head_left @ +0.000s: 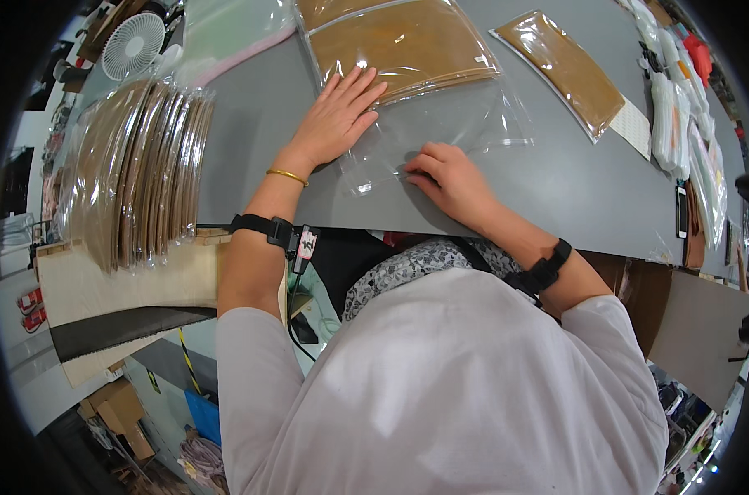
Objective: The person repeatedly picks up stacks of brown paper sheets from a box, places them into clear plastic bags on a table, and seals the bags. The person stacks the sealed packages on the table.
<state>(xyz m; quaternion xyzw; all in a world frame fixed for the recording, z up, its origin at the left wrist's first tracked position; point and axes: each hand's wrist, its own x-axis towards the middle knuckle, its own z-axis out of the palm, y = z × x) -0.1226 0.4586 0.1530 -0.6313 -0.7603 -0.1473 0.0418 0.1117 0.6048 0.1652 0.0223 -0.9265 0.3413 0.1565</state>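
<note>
A large clear plastic bag (465, 111) lies on the grey table with flat brown folded material (415, 45) inside it. My left hand (337, 122) rests flat on the bag's near left part, fingers stretched out over the edge of the brown material. Nearer to me, my right hand (453, 183) has its fingers pinched together at the near edge of the bag's bare plastic flap. The fingertips of that hand are partly hidden, but the clear film runs up to them.
At left stands a row of brown packets in clear film (135, 173). Behind it are a white fan (133, 45) and a clear sheet with a pink edge (242, 54). A single brown packet (564, 70) lies at right, near bundled plastic bags (670, 124) and a phone (681, 210).
</note>
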